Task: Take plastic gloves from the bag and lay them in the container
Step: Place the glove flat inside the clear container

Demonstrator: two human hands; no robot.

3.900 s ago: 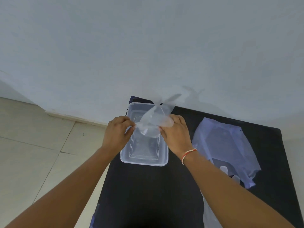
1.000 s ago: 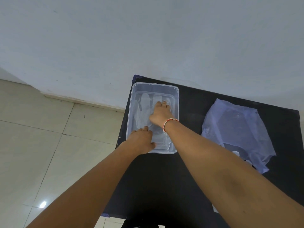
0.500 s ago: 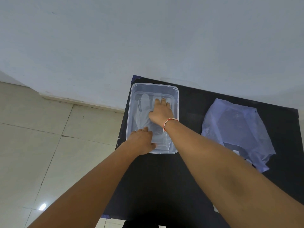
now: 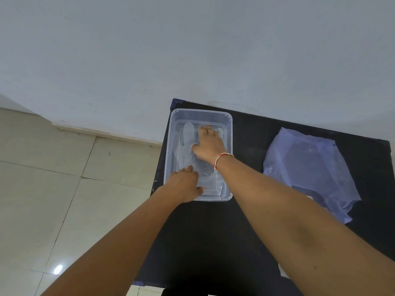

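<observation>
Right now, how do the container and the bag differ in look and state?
The container is a stiff, clear rectangular tub with raised walls; the bag is soft, bluish film lying flat and crumpled. The container sits at the table's far left corner; the bag lies off to its right. Both hands, left and right, are in the container, pressing a glove flat; nothing touches the bag. Both are see-through plastic.

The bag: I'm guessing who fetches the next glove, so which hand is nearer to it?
Right. The right hand lies flat in the container, on the side toward the bag; the left hand sits at the container's near left corner, farther off.
</observation>
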